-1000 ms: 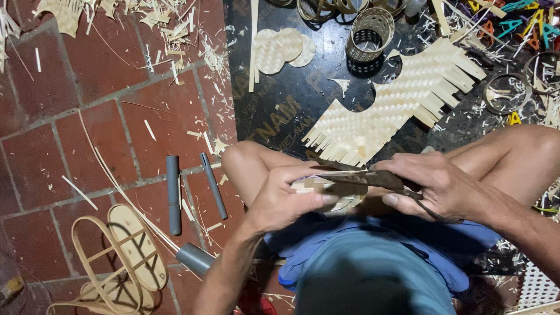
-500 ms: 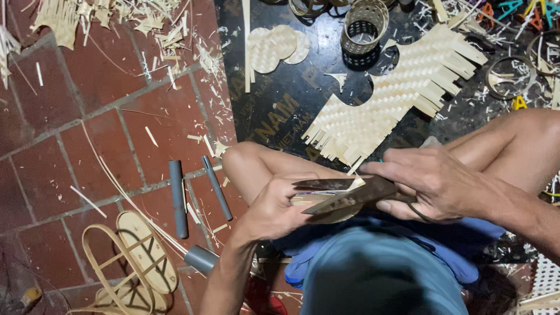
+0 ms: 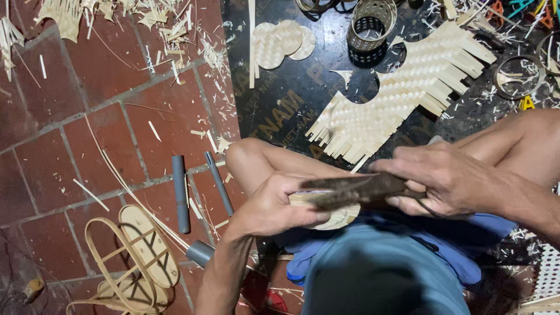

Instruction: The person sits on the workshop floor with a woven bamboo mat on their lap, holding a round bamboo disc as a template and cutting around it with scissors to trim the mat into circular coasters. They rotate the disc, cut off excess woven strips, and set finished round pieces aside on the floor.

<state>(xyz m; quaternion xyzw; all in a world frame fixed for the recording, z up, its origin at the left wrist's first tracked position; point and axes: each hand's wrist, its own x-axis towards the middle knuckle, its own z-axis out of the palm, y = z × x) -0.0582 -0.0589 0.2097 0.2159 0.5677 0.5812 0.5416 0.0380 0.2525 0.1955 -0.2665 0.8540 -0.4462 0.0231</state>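
I sit on the floor with bent knees. My left hand (image 3: pixel 275 204) grips a small round woven bamboo disc (image 3: pixel 340 217) over my lap. My right hand (image 3: pixel 443 178) holds a dark, worn knife (image 3: pixel 356 189) whose blade lies flat across the top of the disc, pointing left. Both hands are close together, almost touching. Most of the disc is hidden under the blade and my fingers.
A woven bamboo sheet with cut-out curves (image 3: pixel 396 93) lies on a black mat (image 3: pixel 291 105) ahead. Woven discs (image 3: pixel 283 44), a small open-weave basket ring (image 3: pixel 371 23), two grey rods (image 3: pixel 181 192), a grey tube (image 3: pixel 200 252), and bamboo frames (image 3: pixel 140 256) sit on the red brick floor (image 3: pixel 76 146).
The knife blade has shifted slightly across the disc and my hands have drawn a little closer. The view has drifted a bit.
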